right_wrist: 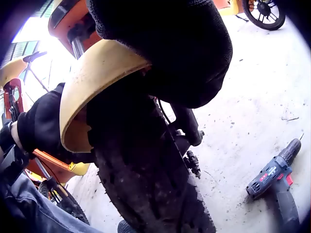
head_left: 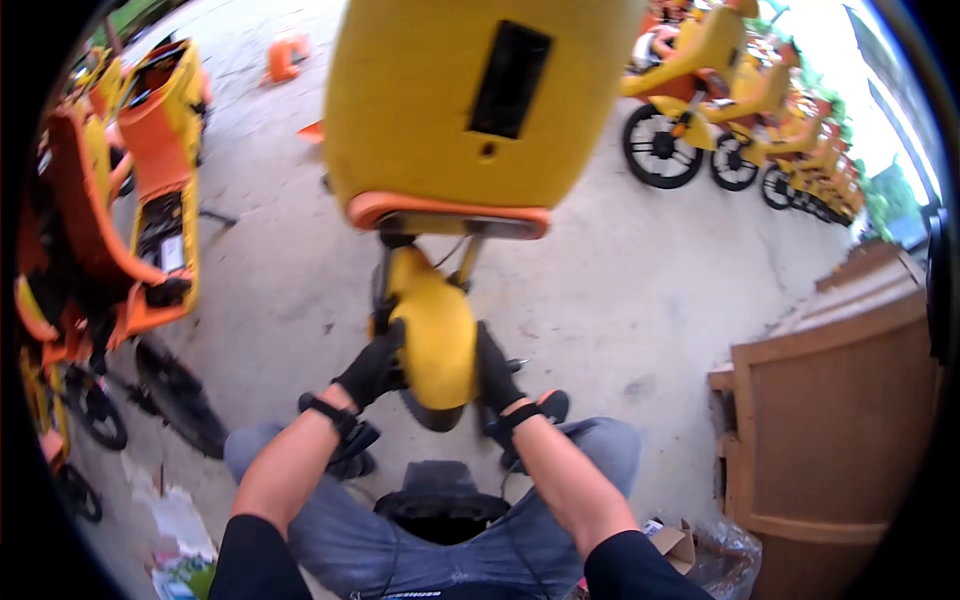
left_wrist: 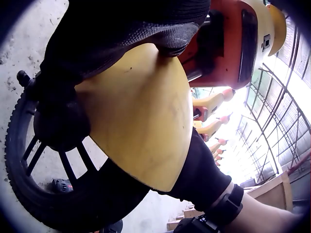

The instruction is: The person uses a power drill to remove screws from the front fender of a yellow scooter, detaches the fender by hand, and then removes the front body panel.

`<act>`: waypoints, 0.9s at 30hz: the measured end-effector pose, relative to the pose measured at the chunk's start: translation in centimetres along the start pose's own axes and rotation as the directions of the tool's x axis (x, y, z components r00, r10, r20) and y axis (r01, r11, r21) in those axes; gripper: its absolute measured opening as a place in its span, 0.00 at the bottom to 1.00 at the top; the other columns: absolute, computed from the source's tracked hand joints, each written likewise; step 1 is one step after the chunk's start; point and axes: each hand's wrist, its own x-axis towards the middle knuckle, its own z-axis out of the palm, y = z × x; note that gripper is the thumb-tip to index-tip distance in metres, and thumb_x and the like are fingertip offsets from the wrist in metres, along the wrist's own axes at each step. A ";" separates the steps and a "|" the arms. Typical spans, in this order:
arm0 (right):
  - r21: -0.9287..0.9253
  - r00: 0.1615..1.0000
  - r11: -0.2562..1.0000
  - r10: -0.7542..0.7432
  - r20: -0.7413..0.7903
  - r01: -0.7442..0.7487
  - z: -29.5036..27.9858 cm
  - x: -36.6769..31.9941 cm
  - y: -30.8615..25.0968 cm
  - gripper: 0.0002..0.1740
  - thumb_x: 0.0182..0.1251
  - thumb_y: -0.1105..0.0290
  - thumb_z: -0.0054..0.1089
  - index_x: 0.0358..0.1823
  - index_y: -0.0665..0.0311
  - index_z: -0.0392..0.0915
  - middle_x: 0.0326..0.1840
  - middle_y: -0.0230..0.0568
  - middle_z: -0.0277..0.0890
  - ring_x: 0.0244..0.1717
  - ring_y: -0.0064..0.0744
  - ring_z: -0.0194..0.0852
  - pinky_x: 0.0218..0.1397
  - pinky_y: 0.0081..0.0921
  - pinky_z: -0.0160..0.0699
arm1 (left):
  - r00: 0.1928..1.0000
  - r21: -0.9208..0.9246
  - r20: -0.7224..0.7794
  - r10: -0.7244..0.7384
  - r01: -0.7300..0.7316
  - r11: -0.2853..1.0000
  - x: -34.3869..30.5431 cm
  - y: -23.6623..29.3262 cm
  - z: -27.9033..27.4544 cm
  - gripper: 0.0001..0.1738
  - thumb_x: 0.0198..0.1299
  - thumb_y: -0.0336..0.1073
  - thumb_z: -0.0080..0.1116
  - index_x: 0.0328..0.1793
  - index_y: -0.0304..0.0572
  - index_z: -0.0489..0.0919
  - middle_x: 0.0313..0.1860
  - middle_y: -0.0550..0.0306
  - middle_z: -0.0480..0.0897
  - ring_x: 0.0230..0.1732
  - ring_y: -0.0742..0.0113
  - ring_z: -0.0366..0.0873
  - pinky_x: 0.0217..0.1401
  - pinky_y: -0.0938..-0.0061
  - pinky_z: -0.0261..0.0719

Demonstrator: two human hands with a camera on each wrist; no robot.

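Observation:
A yellow mudguard (head_left: 437, 330) sits over the front tyre (right_wrist: 146, 184) of a scooter. My black-gloved left hand (head_left: 375, 368) grips its left edge, the fingers bent around the rim in the left wrist view. On the opposite side my right hand (head_left: 495, 372), also gloved, holds the other edge, partly reaching under the rim in the right wrist view. The scooter's yellow front body (head_left: 420, 100), with a dark rectangular slot, rises beyond the mudguard. Black wheel spokes (left_wrist: 68, 170) show beneath my left hand.
A cordless drill (right_wrist: 274, 177) lies on the concrete floor to the right of the wheel. Yellow and orange scooters (head_left: 165, 150) stand close on the left. More scooters (head_left: 740, 110) line up at the far right. A wooden crate (head_left: 830, 420) stands at the near right.

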 end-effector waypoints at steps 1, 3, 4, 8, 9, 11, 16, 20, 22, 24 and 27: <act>0.407 0.946 0.864 0.323 0.006 -0.297 0.6 0.3 -2.6 0.25 0.80 0.57 0.34 0.64 0.69 0.67 0.62 0.51 0.70 0.64 0.42 0.65 0.69 0.29 0.60 | 1.000 -0.001 0.010 0.006 -0.006 1.000 -0.4 0.5 0.3 0.39 0.61 0.70 0.50 0.70 0.55 0.66 0.57 0.61 0.77 0.53 0.66 0.78 0.52 0.66 0.80; 0.297 0.958 0.912 0.282 0.048 -0.283 0.6 0.7 0.5 0.28 0.80 0.53 0.35 0.63 0.71 0.67 0.61 0.50 0.71 0.62 0.39 0.67 0.68 0.29 0.61 | 1.000 0.032 -0.028 -0.014 0.015 0.999 -0.4 0.5 -0.3 0.39 0.62 0.69 0.49 0.70 0.52 0.66 0.58 0.58 0.77 0.55 0.65 0.77 0.55 0.65 0.80; 0.276 0.954 0.913 0.294 0.065 -0.300 0.2 0.7 -1.0 0.28 0.80 0.52 0.35 0.64 0.71 0.66 0.61 0.50 0.71 0.63 0.39 0.66 0.68 0.29 0.61 | 0.999 0.045 -0.029 -0.019 0.020 0.999 -0.5 0.8 -0.4 0.40 0.62 0.70 0.49 0.71 0.51 0.65 0.59 0.53 0.76 0.57 0.62 0.76 0.57 0.62 0.79; 0.270 0.925 0.885 0.362 0.113 -0.380 0.2 -0.1 -5.2 0.28 0.80 0.53 0.35 0.65 0.70 0.65 0.64 0.50 0.67 0.65 0.39 0.64 0.70 0.28 0.59 | 1.000 0.085 -0.030 0.009 -0.006 0.996 -0.6 1.0 -0.8 0.44 0.62 0.72 0.43 0.71 0.44 0.66 0.60 0.45 0.75 0.58 0.53 0.76 0.59 0.55 0.79; 0.282 0.915 0.870 0.383 0.129 -0.404 0.2 -0.2 -5.9 0.28 0.80 0.53 0.35 0.66 0.70 0.64 0.65 0.50 0.66 0.66 0.38 0.63 0.70 0.28 0.58 | 0.999 0.097 -0.030 0.014 -0.011 0.995 -0.6 1.2 -0.8 0.45 0.61 0.73 0.42 0.71 0.45 0.66 0.59 0.46 0.76 0.57 0.54 0.77 0.58 0.55 0.79; 0.336 0.903 0.839 0.405 0.141 -0.428 1.1 -0.9 -5.3 0.30 0.79 0.50 0.36 0.65 0.68 0.65 0.65 0.46 0.66 0.66 0.33 0.61 0.70 0.28 0.58 | 0.999 0.108 -0.025 0.023 -0.020 0.994 -1.1 1.6 -0.9 0.46 0.61 0.74 0.41 0.71 0.45 0.65 0.59 0.47 0.76 0.56 0.55 0.77 0.56 0.56 0.80; 0.286 0.814 0.762 0.546 0.199 -0.581 2.7 -1.7 -9.4 0.43 0.69 0.34 0.44 0.68 0.65 0.56 0.62 0.51 0.65 0.61 0.37 0.66 0.60 0.34 0.71 | 0.997 0.156 -0.048 0.059 -0.051 0.986 -0.5 2.3 -3.2 0.43 0.64 0.73 0.37 0.72 0.49 0.65 0.56 0.54 0.79 0.48 0.62 0.82 0.47 0.66 0.83; 0.279 0.818 0.770 0.536 0.206 -0.575 2.4 -0.8 -8.9 0.41 0.70 0.37 0.45 0.67 0.68 0.58 0.55 0.52 0.68 0.56 0.39 0.72 0.56 0.34 0.73 | 0.995 0.223 -0.100 0.004 0.019 0.975 -1.0 3.3 -2.9 0.43 0.64 0.73 0.39 0.72 0.50 0.66 0.56 0.54 0.79 0.49 0.62 0.82 0.48 0.66 0.83; 0.164 0.807 0.792 0.561 0.185 -0.588 2.7 0.0 -3.0 0.39 0.72 0.37 0.40 0.69 0.61 0.55 0.60 0.48 0.64 0.60 0.39 0.67 0.56 0.42 0.73 | 0.996 0.187 -0.087 0.010 0.006 0.982 -1.4 3.3 -2.3 0.43 0.63 0.73 0.39 0.72 0.50 0.66 0.56 0.54 0.79 0.49 0.61 0.82 0.49 0.66 0.83; -0.029 0.827 0.840 0.540 0.156 -0.542 2.2 0.1 -2.8 0.35 0.74 0.38 0.34 0.69 0.58 0.58 0.65 0.46 0.64 0.63 0.39 0.63 0.58 0.42 0.71 | 0.998 0.135 -0.067 -0.003 0.012 0.991 -1.6 3.2 -1.8 0.42 0.63 0.73 0.40 0.71 0.50 0.66 0.57 0.53 0.79 0.49 0.60 0.81 0.51 0.64 0.82; 0.275 0.770 0.719 0.599 0.221 -0.638 1.4 0.8 -10.2 0.34 0.76 0.41 0.35 0.67 0.61 0.62 0.65 0.45 0.67 0.63 0.37 0.64 0.62 0.34 0.67 | 0.997 0.156 -0.073 -0.027 0.038 0.987 -1.1 3.0 -2.0 0.42 0.64 0.73 0.40 0.71 0.50 0.66 0.57 0.53 0.78 0.51 0.60 0.80 0.53 0.63 0.81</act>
